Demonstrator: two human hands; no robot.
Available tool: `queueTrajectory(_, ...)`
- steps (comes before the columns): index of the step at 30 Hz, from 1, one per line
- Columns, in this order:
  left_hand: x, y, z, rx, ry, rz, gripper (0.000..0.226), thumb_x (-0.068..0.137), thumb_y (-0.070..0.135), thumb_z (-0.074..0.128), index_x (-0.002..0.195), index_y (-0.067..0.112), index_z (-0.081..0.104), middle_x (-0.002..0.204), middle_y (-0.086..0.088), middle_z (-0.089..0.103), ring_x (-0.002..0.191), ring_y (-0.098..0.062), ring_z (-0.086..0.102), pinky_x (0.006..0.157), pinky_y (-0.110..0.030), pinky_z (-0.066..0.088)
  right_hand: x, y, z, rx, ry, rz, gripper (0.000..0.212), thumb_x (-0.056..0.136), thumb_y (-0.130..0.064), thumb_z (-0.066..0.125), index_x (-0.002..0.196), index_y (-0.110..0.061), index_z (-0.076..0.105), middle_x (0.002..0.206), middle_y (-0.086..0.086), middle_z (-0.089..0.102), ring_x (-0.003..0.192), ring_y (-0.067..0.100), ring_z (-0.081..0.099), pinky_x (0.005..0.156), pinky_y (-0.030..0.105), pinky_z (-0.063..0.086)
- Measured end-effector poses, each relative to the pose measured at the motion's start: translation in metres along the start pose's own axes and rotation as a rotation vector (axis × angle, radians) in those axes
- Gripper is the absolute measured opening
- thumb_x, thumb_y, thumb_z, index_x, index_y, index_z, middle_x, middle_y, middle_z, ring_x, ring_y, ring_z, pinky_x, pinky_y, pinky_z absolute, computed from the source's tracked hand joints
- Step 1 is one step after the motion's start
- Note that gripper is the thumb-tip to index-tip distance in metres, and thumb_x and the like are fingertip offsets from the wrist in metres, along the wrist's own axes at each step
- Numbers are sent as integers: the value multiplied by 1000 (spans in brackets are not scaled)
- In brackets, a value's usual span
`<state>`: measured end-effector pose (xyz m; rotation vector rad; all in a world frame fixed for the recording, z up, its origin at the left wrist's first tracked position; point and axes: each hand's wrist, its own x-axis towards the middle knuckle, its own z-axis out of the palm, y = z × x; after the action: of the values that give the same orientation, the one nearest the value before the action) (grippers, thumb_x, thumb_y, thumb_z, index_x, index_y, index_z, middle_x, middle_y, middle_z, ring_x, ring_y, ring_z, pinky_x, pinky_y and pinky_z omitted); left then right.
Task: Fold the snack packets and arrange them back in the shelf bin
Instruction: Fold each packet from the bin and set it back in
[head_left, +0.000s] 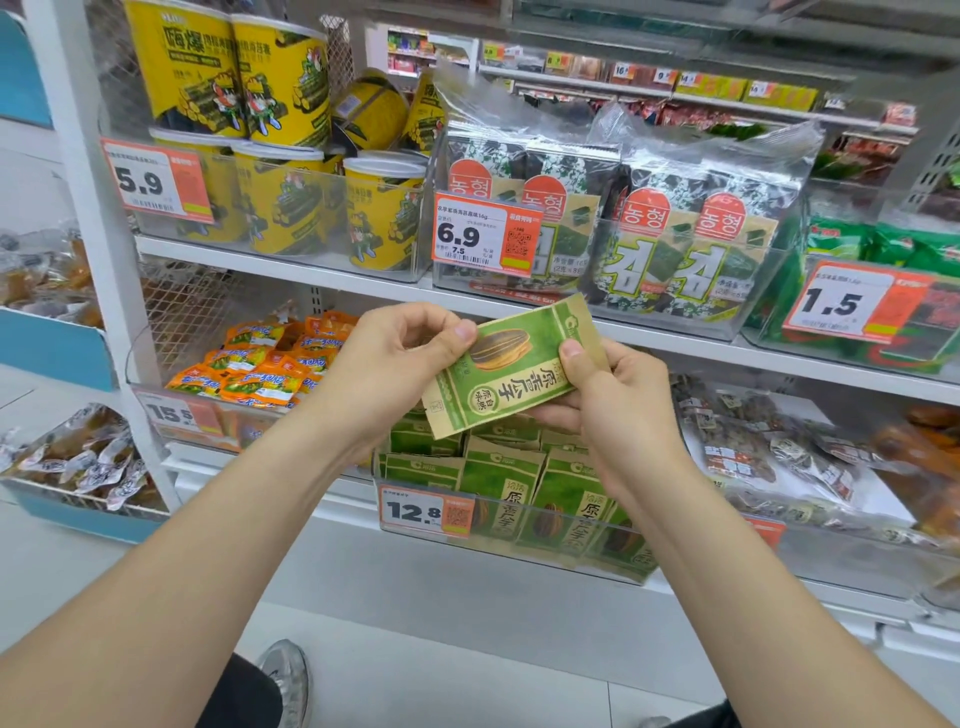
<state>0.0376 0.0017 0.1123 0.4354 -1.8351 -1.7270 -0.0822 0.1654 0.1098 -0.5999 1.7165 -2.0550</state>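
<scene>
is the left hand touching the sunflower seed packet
Touching. The head view shows the left hand pressing its thumb tip onto the sunflower seed packet at its left edge; the right hand pinches the other end.

Yellow canisters (280, 83) are standing stacked at eleven o'clock, with a 5.9 price tag (156, 179) hanging in front of them. Seaweed packs (660, 244) are sitting upright in a clear tub at two o'clock, beside a 6.9 price tag (485, 236) at twelve. A 1.5 price tag (852, 301) is hanging at three o'clock. Orange packets (270, 364) are lying heaped at nine o'clock. Clear-wrapped dark snacks (753, 447) are lying at four o'clock, and silvery wrapped pieces (88, 462) are piling up at eight.
</scene>
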Motion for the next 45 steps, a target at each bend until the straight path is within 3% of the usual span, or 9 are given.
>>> queueTrajectory(11, -1, 0, -7, -229, -92, -219, 21, 97, 6, 71, 115, 13, 78, 108, -16, 81, 96, -26, 80, 81, -39, 66, -1, -3, -17, -323, -244, -168, 14, 100, -11, 71, 111, -16, 79, 101, 4, 82, 95, 23, 80, 84, 41, 65)
queueTrajectory(17, 24, -30, -21, 730, 4, 80, 41, 105, 40, 63, 139, 18, 66, 127, 4, 67, 119, -16, 63, 104, -37, 50, 15, 8, -17, -764, 186, -689, 16, 94, -18, 76, 82, -28, 73, 56, -18, 55, 58, 6, 49, 68, 17, 43)
queueTrajectory(19, 38, -40, -19, 988, -37, 112, 45, 109, 32, 53, 150, 15, 57, 143, -7, 55, 135, -29, 48, 114, -45, 40, 14, 11, -14, -930, 177, -868, 15, 92, -11, 76, 101, -23, 79, 68, -22, 63, 68, 5, 56, 71, 5, 39)
queueTrajectory(23, 70, -47, -9, 1198, -180, 20, 41, 109, 32, 45, 144, 10, 49, 148, -14, 48, 141, -36, 38, 116, -56, 30, 18, 37, -11, -1125, 90, -933, 41, 88, -2, 77, 126, -15, 76, 119, 6, 79, 109, 27, 77, 85, 48, 65)
queueTrajectory(26, 92, -47, -7, 1254, -257, -51, 27, 109, 29, 45, 126, 10, 52, 140, -22, 53, 134, -42, 46, 117, -64, 32, 22, 49, -8, -1272, 114, -920, 45, 82, -1, 82, 124, -16, 78, 121, 11, 78, 115, 34, 74, 82, 58, 65)
queueTrajectory(33, 126, -73, -1, 1309, -297, -41, 68, 109, 41, 44, 169, 28, 14, 178, -7, 13, 163, -32, 8, 124, -72, 5, 26, 52, 1, -1387, 181, -834, 42, 89, -6, 75, 131, -11, 74, 105, 9, 81, 72, 34, 78, 51, 38, 58)
queueTrajectory(37, 127, -82, -5, 1335, -226, 34, 57, 104, 45, 46, 160, 34, 38, 169, -4, 32, 158, -28, 15, 121, -70, 8, 25, 48, 3, -1416, 229, -716, 45, 91, -5, 73, 136, -9, 69, 91, 7, 80, 53, 32, 68, 48, 27, 36)
queueTrajectory(40, 113, -86, -10, 1329, -280, 6, 48, 103, 45, 41, 150, 44, 50, 163, 2, 39, 154, -30, 17, 114, -68, 10, 28, 47, 4, -1376, 204, -778, 46, 88, -1, 74, 134, -9, 70, 99, 9, 81, 55, 35, 70, 47, 31, 46)
queueTrajectory(45, 95, -89, -15, 1312, -284, -65, 49, 108, 50, 29, 155, 42, 40, 171, -5, 21, 157, -34, 8, 117, -69, 7, 39, 59, 29, -1421, 118, -1033, 54, 82, 4, 78, 134, -8, 71, 129, 13, 75, 104, 32, 78, 52, 39, 60)
